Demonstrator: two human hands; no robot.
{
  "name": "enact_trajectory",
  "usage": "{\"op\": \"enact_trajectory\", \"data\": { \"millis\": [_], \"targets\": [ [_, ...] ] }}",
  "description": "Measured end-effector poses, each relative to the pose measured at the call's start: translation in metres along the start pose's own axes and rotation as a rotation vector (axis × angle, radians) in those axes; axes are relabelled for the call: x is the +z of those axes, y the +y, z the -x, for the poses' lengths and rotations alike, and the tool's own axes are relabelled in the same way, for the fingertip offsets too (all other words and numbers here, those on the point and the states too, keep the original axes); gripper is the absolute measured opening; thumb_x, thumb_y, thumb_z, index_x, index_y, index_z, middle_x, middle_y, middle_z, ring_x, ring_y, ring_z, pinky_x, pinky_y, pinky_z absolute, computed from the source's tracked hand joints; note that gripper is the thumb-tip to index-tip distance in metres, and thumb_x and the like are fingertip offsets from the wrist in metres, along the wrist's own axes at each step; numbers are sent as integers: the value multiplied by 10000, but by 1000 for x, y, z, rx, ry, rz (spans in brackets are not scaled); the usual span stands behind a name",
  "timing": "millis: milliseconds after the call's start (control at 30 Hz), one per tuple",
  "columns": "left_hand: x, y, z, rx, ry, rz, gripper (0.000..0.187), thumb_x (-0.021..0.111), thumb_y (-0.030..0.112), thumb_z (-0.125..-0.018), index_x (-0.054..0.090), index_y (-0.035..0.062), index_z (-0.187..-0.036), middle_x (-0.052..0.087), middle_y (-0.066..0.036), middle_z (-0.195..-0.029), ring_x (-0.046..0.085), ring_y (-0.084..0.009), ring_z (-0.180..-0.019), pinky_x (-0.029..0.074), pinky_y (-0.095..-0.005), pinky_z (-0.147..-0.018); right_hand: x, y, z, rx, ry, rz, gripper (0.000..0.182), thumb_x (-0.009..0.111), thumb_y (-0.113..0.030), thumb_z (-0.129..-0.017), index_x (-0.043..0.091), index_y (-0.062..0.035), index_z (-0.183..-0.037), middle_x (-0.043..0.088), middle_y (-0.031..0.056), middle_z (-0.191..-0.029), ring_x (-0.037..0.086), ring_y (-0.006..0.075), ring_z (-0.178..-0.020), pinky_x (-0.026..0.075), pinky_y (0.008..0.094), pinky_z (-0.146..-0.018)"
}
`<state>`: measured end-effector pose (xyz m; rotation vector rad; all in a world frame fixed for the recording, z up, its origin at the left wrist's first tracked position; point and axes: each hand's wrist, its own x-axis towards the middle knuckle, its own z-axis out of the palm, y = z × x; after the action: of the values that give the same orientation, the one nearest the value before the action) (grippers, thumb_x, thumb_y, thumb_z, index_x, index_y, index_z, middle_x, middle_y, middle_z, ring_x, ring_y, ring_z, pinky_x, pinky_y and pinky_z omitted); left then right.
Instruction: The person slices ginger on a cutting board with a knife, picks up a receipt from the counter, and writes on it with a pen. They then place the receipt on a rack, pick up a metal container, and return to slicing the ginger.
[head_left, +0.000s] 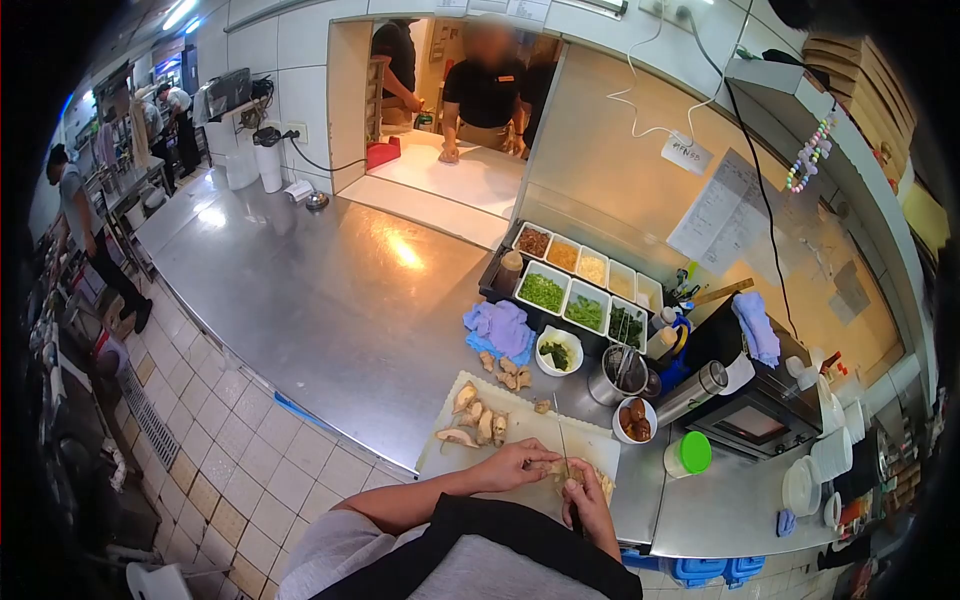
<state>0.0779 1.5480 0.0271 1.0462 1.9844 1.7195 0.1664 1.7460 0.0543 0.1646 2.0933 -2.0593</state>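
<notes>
A pale cutting board [485,386] lies at the near edge of the steel counter. My right hand [590,508] is closed around a knife [564,440], its thin blade pointing away from me over the board. Beside the blade, my left hand [520,465] has its fingers bent and pressed on a small piece of ginger [552,468], partly hidden by the fingers. Cut ginger pieces [603,483] lie to the right of the knife, partly behind my right hand. Larger chunks of ginger [484,424] rest on the board's left side, and knobbly pieces [513,376] sit just beyond it.
Behind the board stand a white bowl of greens [558,352], a metal pot [618,375], a bowl of brown food [635,420] and topping tubs [543,288]. A purple cloth [500,331] lies left; a green-lidded jar [688,455] stands right. A person [485,95] stands beyond the hatch.
</notes>
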Motion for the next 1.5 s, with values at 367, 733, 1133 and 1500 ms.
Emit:
{"op": "enact_trajectory", "data": {
  "millis": [367,733,1133,1500],
  "targets": [
    [26,-4,-2,123,-139,28,402,639,95,-846,595,103,-1245,555,-77,-1017,568,-203,-909,465,-311,-792,0,6,1,119,36,-213,312,453,-399,-969,433,-142,-1144,466,21,-668,405,114,-362,319,239,-322],
    [13,-11,-10,-124,-13,237,318,615,88,-900,591,70,-1216,541,-49,-1049,547,-112,-864,463,-257,-764,-11,13,1,71,5,-129,448,452,-346,-977,379,-103,-1347,462,40,-741,436,126,-398,361,244,-338],
    [20,-10,-11,-212,-84,405,314,608,135,-920,585,51,-1222,584,-34,-1067,558,-97,-884,483,-257,-748,-19,11,0,35,-21,-137,415,454,-317,-982,381,-91,-1322,468,59,-763,432,124,-423,360,244,-338],
    [21,-19,-12,-235,1,483,314,615,171,-914,582,45,-1200,624,-16,-1000,569,-85,-846,475,-246,-698,-15,-1,4,70,-26,-69,397,457,-262,-976,376,-95,-1327,472,55,-757,435,125,-414,346,242,-332]
  ]
}}
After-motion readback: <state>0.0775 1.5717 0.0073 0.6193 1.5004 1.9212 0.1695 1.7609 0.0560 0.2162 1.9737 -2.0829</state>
